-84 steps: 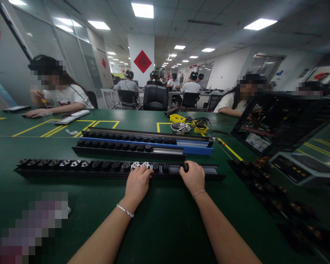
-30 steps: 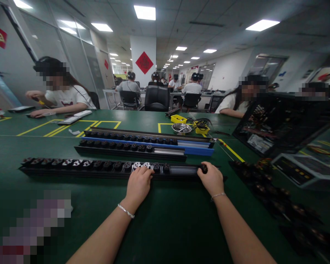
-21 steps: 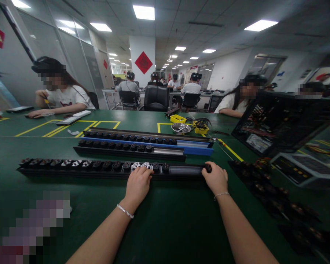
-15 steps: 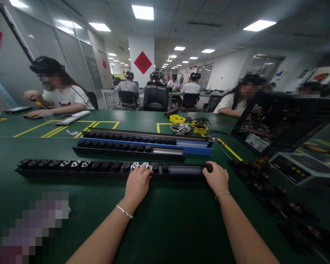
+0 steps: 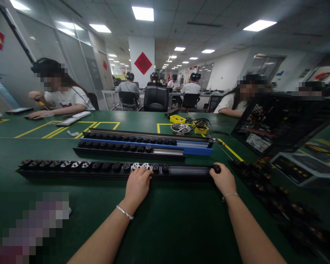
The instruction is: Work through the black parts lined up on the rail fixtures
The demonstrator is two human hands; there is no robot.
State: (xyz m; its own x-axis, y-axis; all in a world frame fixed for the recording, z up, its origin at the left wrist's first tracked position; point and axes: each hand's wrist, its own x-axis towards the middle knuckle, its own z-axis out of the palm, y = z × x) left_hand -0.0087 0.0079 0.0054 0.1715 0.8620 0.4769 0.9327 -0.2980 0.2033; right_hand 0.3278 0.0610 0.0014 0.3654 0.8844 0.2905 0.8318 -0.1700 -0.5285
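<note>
Black socket strip (image 5: 99,175) lies on the green table (image 5: 176,223) in my remote feed: right hand (image 5: 224,179) pinching a small dark piece (image 5: 217,169) at its right end, left hand (image 5: 138,182) bent over it, grip unclear to me.

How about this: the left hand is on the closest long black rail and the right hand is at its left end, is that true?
No: the head view shows the right hand at the right end of the rail. The left hand is on it.
</note>
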